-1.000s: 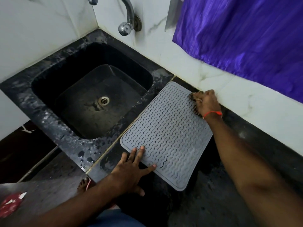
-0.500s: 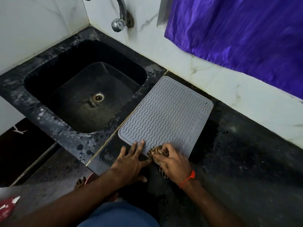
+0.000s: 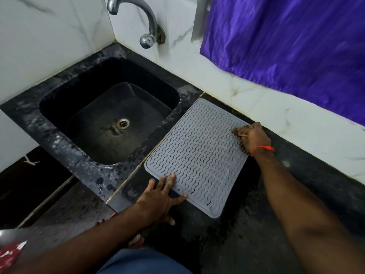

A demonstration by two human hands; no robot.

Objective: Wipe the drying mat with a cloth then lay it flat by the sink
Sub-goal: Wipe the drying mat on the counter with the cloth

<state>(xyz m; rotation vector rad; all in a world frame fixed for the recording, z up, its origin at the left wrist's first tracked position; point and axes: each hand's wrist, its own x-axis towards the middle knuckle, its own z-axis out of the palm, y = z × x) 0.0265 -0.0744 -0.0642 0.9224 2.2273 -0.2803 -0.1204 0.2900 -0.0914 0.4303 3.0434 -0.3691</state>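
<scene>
A grey ribbed drying mat [image 3: 197, 155] lies flat on the black counter, just right of the black sink [image 3: 110, 115]. My left hand [image 3: 162, 196] rests open with its fingers spread, fingertips pressing the mat's near left corner. My right hand [image 3: 253, 136], with a red thread at the wrist, is closed on a dark patterned cloth [image 3: 242, 147] at the mat's far right edge. Most of the cloth is hidden under the hand.
A chrome tap [image 3: 146, 36] hangs over the sink's far rim. White marble tiles [image 3: 276, 119] back the counter, and a purple curtain [image 3: 292, 46] hangs above at the right. Wet black counter [image 3: 246, 234] stretches to the right of the mat. A red item [image 3: 8, 252] sits at the lower left.
My right hand has swept the cloth from the mat's near edge, beside my left hand, up to its far right edge. My left hand stays on the near corner.
</scene>
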